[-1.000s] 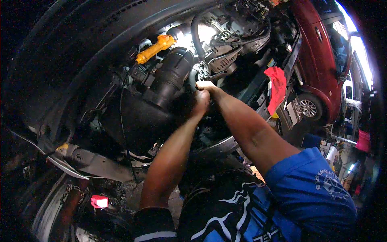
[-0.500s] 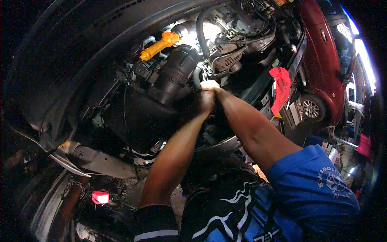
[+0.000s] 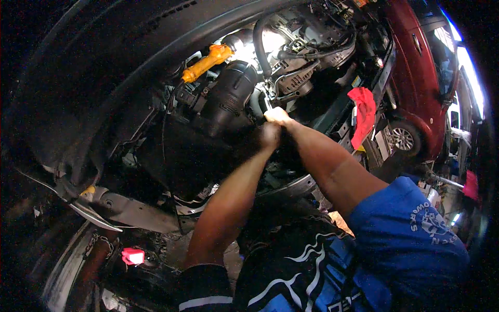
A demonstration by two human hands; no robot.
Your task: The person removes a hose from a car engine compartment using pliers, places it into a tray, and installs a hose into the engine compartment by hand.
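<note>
My right hand (image 3: 276, 116) is closed round what looks like a slim metal tool (image 3: 268, 102), below the alternator (image 3: 293, 82) in the engine bay. My left hand (image 3: 270, 136) is directly beneath it, touching or very near; its fingers are hidden and blurred. To the left of both hands is a wide black ribbed intake duct (image 3: 229, 96). A yellow work light (image 3: 205, 65), with a black cord, rests above that duct and lights the engine. A thick black hose (image 3: 260, 49) runs down toward the alternator.
A red rag (image 3: 364, 114) hangs on the bay's right edge. Beyond it stands a red car (image 3: 416, 104). A dark panel (image 3: 104, 67) curves along the upper left. A small lit pink-red lamp (image 3: 132, 256) sits low at the lower left.
The whole scene has shifted slightly rightward in the picture. Both my hands have moved a little down and right relative to the engine, the right one still closed.
</note>
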